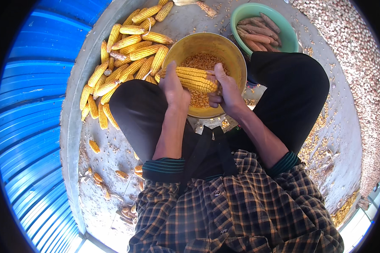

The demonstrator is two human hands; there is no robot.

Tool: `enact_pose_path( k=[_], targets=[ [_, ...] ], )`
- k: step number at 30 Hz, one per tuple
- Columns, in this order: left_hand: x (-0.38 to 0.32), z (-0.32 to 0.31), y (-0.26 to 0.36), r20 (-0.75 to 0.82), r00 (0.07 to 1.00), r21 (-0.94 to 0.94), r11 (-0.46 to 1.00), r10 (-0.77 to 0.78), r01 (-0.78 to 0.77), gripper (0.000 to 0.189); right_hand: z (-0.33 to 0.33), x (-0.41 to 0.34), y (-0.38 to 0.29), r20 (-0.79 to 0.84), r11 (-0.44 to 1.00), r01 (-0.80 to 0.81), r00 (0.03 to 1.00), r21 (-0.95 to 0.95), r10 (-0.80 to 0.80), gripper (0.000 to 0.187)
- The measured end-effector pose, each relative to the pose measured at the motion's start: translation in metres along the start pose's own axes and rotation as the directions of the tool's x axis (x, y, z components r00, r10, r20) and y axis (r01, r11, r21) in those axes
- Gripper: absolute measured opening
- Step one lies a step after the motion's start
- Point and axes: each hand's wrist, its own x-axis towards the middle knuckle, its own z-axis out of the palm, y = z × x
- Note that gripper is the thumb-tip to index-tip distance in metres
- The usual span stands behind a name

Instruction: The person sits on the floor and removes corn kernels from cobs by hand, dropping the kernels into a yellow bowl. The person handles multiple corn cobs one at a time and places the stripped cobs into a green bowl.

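A yellow ear of corn (pixel 194 79) is held level over a round yellow tub (pixel 237 60) between my knees. My left hand (pixel 174 85) grips its left end, thumb on top. My right hand (pixel 226 88) closes around the right end, where part of the cob (pixel 212 76) shows without kernels. Loose corn kernels (pixel 200 99) cover the bottom of the tub, partly hidden by the ear and both hands.
Whole ears of corn (pixel 131 52) are heaped left of the tub. A green basin (pixel 289 39) at the upper right holds stripped cobs (pixel 259 33). Scattered kernels (pixel 316 132) lie on the concrete floor (pixel 345 126). Blue corrugated metal sheeting (pixel 34 95) runs along the left.
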Motion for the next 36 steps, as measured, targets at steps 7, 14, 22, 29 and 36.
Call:
enact_pose_path(
  k=[7, 14, 22, 29, 36],
  targets=[
    [-0.002, -0.002, 0.007, 0.008, 1.000, -0.059, 0.998, -0.025, 0.025, 0.043, 0.003, -0.003, -0.003, 0.083, 0.994, 0.083, 0.994, -0.067, -0.078, 0.046],
    [-0.008, 0.007, -0.001, -0.001, 0.991, -0.007, 0.991, 0.137, -0.137, 0.039, 0.002, 0.003, 0.005, -0.103, 0.998, 0.068, 0.992, -0.015, -0.069, 0.046],
    [-0.011, 0.004, 0.006, 0.097, 0.982, 0.114, 0.978, 0.163, -0.174, 0.038, -0.005, 0.005, -0.001, 0.039, 0.970, 0.039, 0.999, -0.240, -0.030, 0.045],
    [-0.010, 0.005, 0.002, 0.094, 0.985, 0.088, 0.984, 0.145, -0.153, 0.038, 0.004, 0.004, 0.008, -0.176, 0.947, 0.077, 0.975, -0.312, -0.138, 0.044],
    [-0.009, 0.003, 0.005, 0.089, 0.986, 0.102, 0.983, 0.144, -0.153, 0.040, -0.003, -0.001, 0.004, 0.072, 0.903, 0.166, 0.986, -0.396, -0.150, 0.045]
  ],
)
